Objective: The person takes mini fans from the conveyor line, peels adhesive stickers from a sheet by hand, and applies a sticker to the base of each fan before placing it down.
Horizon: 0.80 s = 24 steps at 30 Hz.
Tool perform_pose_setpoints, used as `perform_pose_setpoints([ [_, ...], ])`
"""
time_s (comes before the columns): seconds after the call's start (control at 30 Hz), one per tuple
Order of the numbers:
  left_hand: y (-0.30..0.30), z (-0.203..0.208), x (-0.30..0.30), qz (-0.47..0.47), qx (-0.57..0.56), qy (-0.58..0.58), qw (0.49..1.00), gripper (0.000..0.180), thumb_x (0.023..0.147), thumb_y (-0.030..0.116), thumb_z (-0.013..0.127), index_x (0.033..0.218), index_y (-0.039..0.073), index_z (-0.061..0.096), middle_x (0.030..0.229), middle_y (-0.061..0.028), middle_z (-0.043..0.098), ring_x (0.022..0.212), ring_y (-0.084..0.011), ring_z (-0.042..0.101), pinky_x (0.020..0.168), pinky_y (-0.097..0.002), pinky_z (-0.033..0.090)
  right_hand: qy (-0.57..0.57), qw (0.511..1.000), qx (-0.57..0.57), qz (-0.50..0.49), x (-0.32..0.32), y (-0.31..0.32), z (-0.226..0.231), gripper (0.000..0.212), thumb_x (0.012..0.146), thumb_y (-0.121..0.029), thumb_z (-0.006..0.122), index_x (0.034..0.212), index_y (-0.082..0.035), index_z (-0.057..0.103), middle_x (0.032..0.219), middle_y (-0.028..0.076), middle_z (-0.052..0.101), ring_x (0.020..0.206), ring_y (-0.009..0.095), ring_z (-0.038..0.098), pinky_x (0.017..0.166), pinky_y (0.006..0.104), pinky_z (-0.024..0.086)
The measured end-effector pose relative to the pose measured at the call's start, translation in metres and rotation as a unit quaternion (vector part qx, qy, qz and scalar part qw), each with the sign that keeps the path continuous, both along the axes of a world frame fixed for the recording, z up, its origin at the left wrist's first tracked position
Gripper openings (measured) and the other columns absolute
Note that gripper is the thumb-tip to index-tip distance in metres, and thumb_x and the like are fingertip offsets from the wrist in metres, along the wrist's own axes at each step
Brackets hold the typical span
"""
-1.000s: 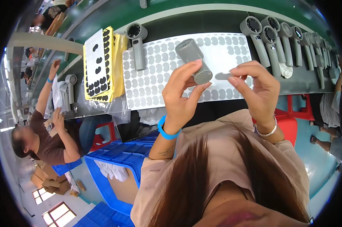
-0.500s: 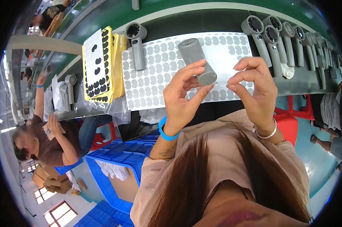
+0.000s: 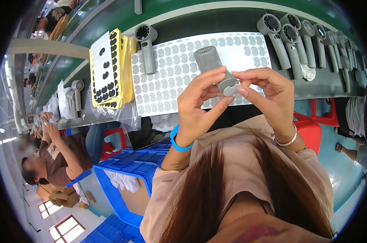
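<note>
My left hand [image 3: 195, 104] is closed round the lower part of a grey handheld fan [image 3: 208, 60], its grilled end tilted away from me. Against the near end face of the fan lies a small grey sticker [image 3: 231, 90] with a notched outline. My right hand [image 3: 274, 91] pinches that sticker's edge between thumb and forefinger. Beneath both hands spreads a white sheet of grey stickers [image 3: 161, 101], with a bare patch on its right side. Another grey fan [image 3: 148, 54] lies across the sheet's upper left edge.
A stack of yellow-backed sheets with black stickers [image 3: 106, 77] lies left of the white sheet. Several grey fans [image 3: 291, 48] stand in a row at right. Blue crates [image 3: 126, 162] and red stools [image 3: 309, 133] are near the bench. A co-worker [image 3: 60, 158] sits at left.
My right hand has moved left to the fan's end face, where the sticker now shows. The fan has shifted slightly in my left hand. The co-worker's hands have come together.
</note>
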<state>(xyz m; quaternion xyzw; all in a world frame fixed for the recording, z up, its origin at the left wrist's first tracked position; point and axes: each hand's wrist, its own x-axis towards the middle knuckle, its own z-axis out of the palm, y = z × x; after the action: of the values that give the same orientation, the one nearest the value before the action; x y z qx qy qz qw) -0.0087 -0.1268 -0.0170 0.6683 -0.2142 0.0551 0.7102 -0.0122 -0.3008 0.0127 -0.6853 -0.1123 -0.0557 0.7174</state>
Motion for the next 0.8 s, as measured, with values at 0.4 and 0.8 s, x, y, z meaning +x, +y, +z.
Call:
perform_pose_setpoints([
  [0.4,-0.0019,-0.0015,0.0007,-0.026,-0.026,0.023,0.999,0.047,0.073,-0.012,0.067,0.117,-0.003,0.054,0.127,-0.0198,0.049,0.096,-0.0189,0.063,0.081,-0.0306,0.057,0.021,0.999,0.036,0.016,0.0039,-0.0038,-0.0046,0.008,0.078,0.003,0.068,0.084,0.003,0.064,0.085,0.01,0.066,0.095,0.019,0.064,0.083,0.0293,0.051],
  [0.8,-0.0032,-0.0017,-0.0005,-0.038,-0.045,0.039,0.997,0.046,0.074,-0.012,0.068,0.117,-0.004,0.054,0.127,-0.02,0.049,0.097,-0.0197,0.062,0.082,-0.0317,0.057,0.009,1.0,0.017,0.013,0.0027,-0.0065,-0.0047,0.008,0.076,0.003,0.07,0.082,0.002,0.065,0.083,0.009,0.067,0.094,0.019,0.065,0.082,0.029,0.051],
])
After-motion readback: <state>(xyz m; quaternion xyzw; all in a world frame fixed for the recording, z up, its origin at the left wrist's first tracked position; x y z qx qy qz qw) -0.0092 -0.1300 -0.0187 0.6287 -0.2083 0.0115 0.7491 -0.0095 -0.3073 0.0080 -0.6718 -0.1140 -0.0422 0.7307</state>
